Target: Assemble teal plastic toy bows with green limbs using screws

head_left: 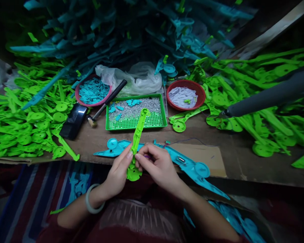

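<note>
My left hand (121, 170) is closed round a long lime-green plastic shell (140, 130), held upright with its round disc end at the bottom and its ribbed inner side facing me. My right hand (159, 164) is closed in a pinch against the shell's lower middle. A bit of purple shows by its curled fingers, but what they pinch is too hidden to name. Behind both hands, blue plastic shells (190, 163) lie along the table's front edge. A thin dark wire (192, 139) runs over a cardboard piece (205, 157) there.
A green tray (136, 125) of small metal pieces stands ahead, between a pink basket (78, 98) of blue parts and a red basket (202, 98) of pale parts. A hammer (106, 103), a phone (74, 120) and heaped green shells (25, 125) lie left. A dark pen-like tool (266, 96) reaches in from the right.
</note>
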A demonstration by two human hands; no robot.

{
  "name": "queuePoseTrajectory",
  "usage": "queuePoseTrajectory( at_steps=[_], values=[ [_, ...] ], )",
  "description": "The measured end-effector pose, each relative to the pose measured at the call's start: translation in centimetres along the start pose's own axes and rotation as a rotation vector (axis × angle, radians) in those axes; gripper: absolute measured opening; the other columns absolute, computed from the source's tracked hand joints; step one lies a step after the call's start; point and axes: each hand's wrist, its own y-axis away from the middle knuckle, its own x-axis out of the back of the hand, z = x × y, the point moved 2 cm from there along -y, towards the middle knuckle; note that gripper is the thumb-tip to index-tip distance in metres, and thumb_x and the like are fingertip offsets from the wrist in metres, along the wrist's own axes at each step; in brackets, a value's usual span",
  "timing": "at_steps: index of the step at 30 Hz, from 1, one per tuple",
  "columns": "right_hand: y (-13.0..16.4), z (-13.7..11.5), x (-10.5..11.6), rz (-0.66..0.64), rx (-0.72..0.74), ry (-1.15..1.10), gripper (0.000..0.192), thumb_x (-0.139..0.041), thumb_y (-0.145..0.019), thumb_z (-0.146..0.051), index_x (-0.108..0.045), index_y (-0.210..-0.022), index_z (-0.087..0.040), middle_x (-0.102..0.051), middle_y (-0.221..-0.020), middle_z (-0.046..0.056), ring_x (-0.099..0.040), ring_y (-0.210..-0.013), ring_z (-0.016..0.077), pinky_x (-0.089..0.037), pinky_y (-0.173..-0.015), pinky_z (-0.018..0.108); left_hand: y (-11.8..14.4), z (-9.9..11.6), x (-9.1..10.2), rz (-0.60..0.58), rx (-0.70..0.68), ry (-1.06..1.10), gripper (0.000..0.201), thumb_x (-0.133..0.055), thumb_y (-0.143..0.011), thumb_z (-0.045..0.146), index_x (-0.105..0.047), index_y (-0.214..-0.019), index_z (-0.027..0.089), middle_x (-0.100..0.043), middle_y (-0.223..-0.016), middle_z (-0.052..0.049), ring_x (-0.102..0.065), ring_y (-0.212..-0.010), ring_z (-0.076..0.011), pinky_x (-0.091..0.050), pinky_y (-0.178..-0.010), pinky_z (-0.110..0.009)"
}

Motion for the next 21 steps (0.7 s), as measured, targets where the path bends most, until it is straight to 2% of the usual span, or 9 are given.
queuePoseTrajectory(
  at_steps=[4,8,12,17,19,21],
  values=[
    [0.0,0.0,-0.1,-0.014,-0.018,-0.072,0.020,-0.063,-0.089,-0.029,-0.056,-0.073,-0.019,-0.062,-0.062,-0.002,-0.059,-0.052,0.0099,-0.048,-0.051,0.022,-0.1,0.6,-0.7,0.001,0.043,0.073,0.051,-0.071,-0.084,0.050,-0.066,-0.127,0.023,-0.070,-0.098,-0.004,-0.064,-0.089,-0.0169,-0.053,-0.082,-0.027],
    [0.1,-0.2,-0.2,-0.025,-0.018,-0.095,0.020,-0.062,-0.090,-0.028,-0.056,-0.074,-0.020,-0.062,-0.062,-0.002,-0.059,-0.053,0.0103,-0.049,-0.052,0.022,0.2,1.0,-1.3,-0.042,0.023,0.090,0.048,-0.071,-0.086,0.048,-0.067,-0.125,0.021,-0.062,-0.074,0.000,-0.056,-0.067,-0.0109,-0.049,-0.066,-0.023],
    [0.1,0.0,-0.2,-0.031,0.012,-0.034,0.019,-0.058,-0.092,-0.026,-0.056,-0.075,-0.019,-0.061,-0.063,-0.003,-0.059,-0.054,0.0101,-0.048,-0.054,0.023,0.1,0.4,-0.8,-0.009,-0.014,0.025,0.048,-0.068,-0.087,0.049,-0.066,-0.124,0.019,-0.060,-0.071,0.001,-0.054,-0.065,-0.0112,-0.048,-0.063,-0.023],
    [-1.0,1.3,0.0,0.037,0.137,0.282,0.013,-0.054,-0.095,-0.022,-0.062,-0.085,-0.019,-0.062,-0.073,0.000,-0.060,-0.067,0.0128,-0.047,-0.064,0.025,-2.3,0.0,0.3,0.165,-0.192,-0.165,0.041,-0.068,-0.087,0.047,-0.068,-0.117,0.019,-0.065,-0.086,-0.002,-0.059,-0.079,-0.0129,-0.049,-0.072,-0.022],
    [-1.4,1.6,0.2,0.062,0.197,0.379,0.014,-0.051,-0.096,-0.019,-0.062,-0.088,-0.019,-0.062,-0.077,0.001,-0.059,-0.070,0.0132,-0.046,-0.066,0.025,-3.2,0.2,0.4,0.140,-0.188,-0.168,0.038,-0.065,-0.089,0.048,-0.069,-0.113,0.018,-0.062,-0.079,0.000,-0.058,-0.074,-0.0122,-0.049,-0.070,-0.022],
    [-1.8,1.6,0.4,0.076,0.234,0.429,0.017,-0.049,-0.097,-0.020,-0.061,-0.086,-0.019,-0.061,-0.077,0.002,-0.057,-0.070,0.0130,-0.045,-0.066,0.025,-3.5,0.5,0.3,0.046,-0.142,-0.132,0.036,-0.061,-0.092,0.047,-0.068,-0.113,0.018,-0.059,-0.073,0.001,-0.058,-0.069,-0.0123,-0.051,-0.068,-0.024]
  ],
)
